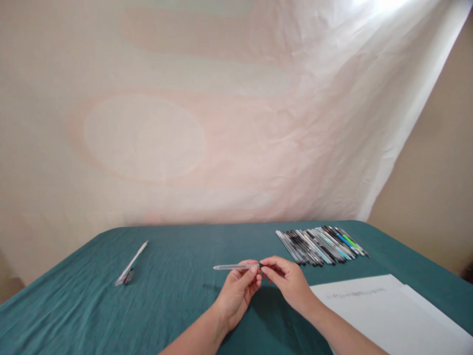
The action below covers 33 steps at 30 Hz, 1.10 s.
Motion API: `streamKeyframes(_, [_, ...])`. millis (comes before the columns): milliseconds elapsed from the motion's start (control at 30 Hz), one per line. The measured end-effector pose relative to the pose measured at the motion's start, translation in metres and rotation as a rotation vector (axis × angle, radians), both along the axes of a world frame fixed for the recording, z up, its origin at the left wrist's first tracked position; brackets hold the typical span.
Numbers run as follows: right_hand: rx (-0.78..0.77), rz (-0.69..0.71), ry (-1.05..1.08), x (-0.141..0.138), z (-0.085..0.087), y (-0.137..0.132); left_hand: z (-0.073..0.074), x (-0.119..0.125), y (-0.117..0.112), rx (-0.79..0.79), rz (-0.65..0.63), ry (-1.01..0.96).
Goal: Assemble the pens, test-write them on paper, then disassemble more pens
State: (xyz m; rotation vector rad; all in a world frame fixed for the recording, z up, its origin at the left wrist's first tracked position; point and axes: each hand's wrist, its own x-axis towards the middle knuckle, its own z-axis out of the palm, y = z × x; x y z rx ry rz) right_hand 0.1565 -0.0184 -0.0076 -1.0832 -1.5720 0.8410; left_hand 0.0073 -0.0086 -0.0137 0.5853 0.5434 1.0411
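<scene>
Both hands — left [236,291], right [286,278] — pinch one clear pen [232,267] above the green cloth [177,296].

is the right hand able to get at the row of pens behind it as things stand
Probably yes: the row of pens lies on bare cloth just beyond the right hand, nothing between, though its fingers now pinch the clear pen.

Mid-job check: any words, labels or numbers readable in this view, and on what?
No text is readable.
On the white paper: one line of dark writing near its far edge, too blurred to read.
On the row of pens: any print too small.
On the clear pen held by left hand and right hand: no marking legible.
</scene>
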Motion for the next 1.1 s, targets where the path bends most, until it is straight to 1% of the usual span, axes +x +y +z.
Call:
streamKeyframes(133, [0.111,-0.016,-0.12,0.001,0.006,-0.002,0.0,0.0,0.001,0.002,-0.003,0.006])
streamKeyframes(233, [0.155,-0.015,-0.165,0.001,0.008,-0.003,0.001,0.001,0.0,0.01,-0.001,0.021])
streamKeyframes(367, [0.147,-0.015,-0.175,0.0,0.007,-0.004,0.0,0.0,0.0,0.032,-0.013,0.034])
streamKeyframes(567, [0.168,-0.085,-0.236,-0.001,0.005,-0.005,-0.002,0.0,0.0,0.047,-0.03,0.049])
streamKeyframes(767, [0.177,-0.114,-0.345,0.0,0.003,-0.006,0.001,-0.001,-0.001,0.119,-0.057,0.104])
streamKeyframes(867, [0.157,-0.144,-0.398,0.0,0.0,-0.005,0.003,0.0,-0.003,0.154,-0.068,0.128])
streamKeyframes(933, [0.122,-0.141,-0.404,-0.001,-0.002,-0.005,0.003,0.001,-0.004,0.165,-0.081,0.14])
streamKeyframes(1100, [-0.031,-0.031,-0.264,-0.004,-0.004,-0.007,0.001,0.002,-0.004,0.158,-0.111,0.136])
